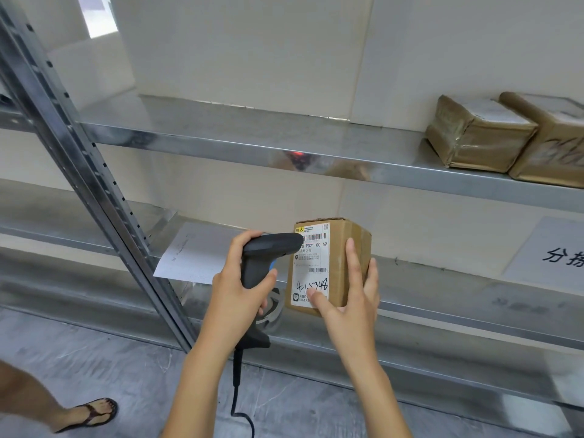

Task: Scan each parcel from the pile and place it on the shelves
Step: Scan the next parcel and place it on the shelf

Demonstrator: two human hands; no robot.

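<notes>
A small brown cardboard parcel (344, 248) with a white shipping label (313, 263) is held upright in front of the lower metal shelf (442, 311). My right hand (350, 295) grips it from the right side and below, thumb on the label. My left hand (237, 286) holds a black corded barcode scanner (265, 251) by its handle. The scanner's head almost touches the label's upper barcode. Two tape-wrapped brown parcels (480, 134) sit on the upper shelf (252, 134) at the right.
A white sheet of paper (196, 251) lies on the lower shelf to the left. A printed sign (553, 254) lies at the right. A slanted metal upright (88, 172) stands on the left. A person's sandalled foot (94, 412) is on the grey floor.
</notes>
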